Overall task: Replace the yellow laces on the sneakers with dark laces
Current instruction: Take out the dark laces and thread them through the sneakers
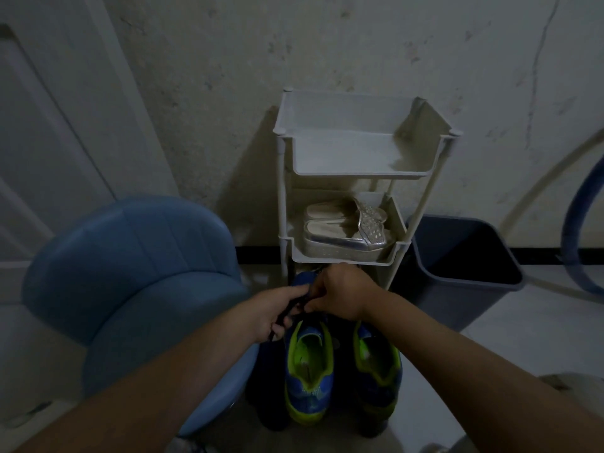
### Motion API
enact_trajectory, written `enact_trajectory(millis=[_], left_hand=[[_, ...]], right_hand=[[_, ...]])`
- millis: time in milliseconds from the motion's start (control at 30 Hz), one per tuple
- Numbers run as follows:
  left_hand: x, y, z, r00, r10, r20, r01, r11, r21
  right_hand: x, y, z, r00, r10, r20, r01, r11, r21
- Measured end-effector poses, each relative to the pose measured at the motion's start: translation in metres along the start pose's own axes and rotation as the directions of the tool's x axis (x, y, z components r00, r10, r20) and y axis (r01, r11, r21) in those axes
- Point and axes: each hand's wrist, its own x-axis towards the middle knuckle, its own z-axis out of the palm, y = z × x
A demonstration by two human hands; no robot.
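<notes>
Dim room, rough concrete wall; white shelf rack (359, 173) at frame centre, blue chair (130, 273) at left.

Sneakers (309, 364) on floor, lower centre, heels toward camera.

Both hands meet just above sneaker on frame-left of pair.
- Left hand (277, 313): fingers curled round dark lace (283, 319).
- Right hand (340, 292): fingertips bunched, seemingly pinching same lace; eyelets hidden.

Likely step: threading dark lace. No yellow lace seen.

Next move calls for a fine tip feed through an eyelet, then pulling slack even.

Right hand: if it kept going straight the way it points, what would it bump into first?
The right hand aims left and forward, so probably the dark lace it pinches, then the left hand gripping the same lace. The blue sneaker's toe lies just beyond; depth is unclear.
</notes>
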Motion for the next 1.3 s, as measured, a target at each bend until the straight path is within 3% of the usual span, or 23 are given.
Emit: enact_trajectory(millis=[200, 333, 433, 600, 933, 1100, 1300], left_hand=[[0.002, -0.006, -0.007, 0.982, -0.025, -0.186, 0.032, 0.999, 0.037], [0.004, -0.016, -0.005, 0.928, 0.249, -0.278, -0.202, 0.961, 0.188], [0.001, -0.015, 0.000, 0.897, 0.354, -0.263, -0.339, 0.935, 0.103], [0.002, -0.018, 0.006, 0.958, 0.238, -0.160, -0.271, 0.935, -0.229], [0.007, -0.018, 0.003, 0.973, 0.134, -0.187, -0.178, 0.954, -0.243], [0.006, -0.021, 0.004, 0.952, 0.168, -0.255, -0.190, 0.980, -0.064], [0.007, -0.017, 0.002, 0.815, 0.523, -0.248, -0.406, 0.822, 0.399]], right_hand=[[-0.004, 0.008, -0.004, 0.983, 0.041, 0.179, -0.040, 0.999, -0.013], [-0.008, 0.016, 0.001, 0.967, 0.070, 0.244, -0.063, 0.997, -0.037], [-0.009, 0.016, 0.003, 0.969, 0.066, 0.238, -0.056, 0.997, -0.046], [-0.008, 0.019, 0.005, 0.963, 0.063, 0.262, -0.051, 0.997, -0.053], [-0.006, 0.021, 0.009, 0.962, 0.085, 0.260, -0.056, 0.991, -0.118], [-0.009, 0.021, 0.015, 0.966, 0.081, 0.244, -0.040, 0.984, -0.171], [-0.017, 0.021, 0.011, 0.983, 0.085, 0.163, -0.060, 0.987, -0.152]])
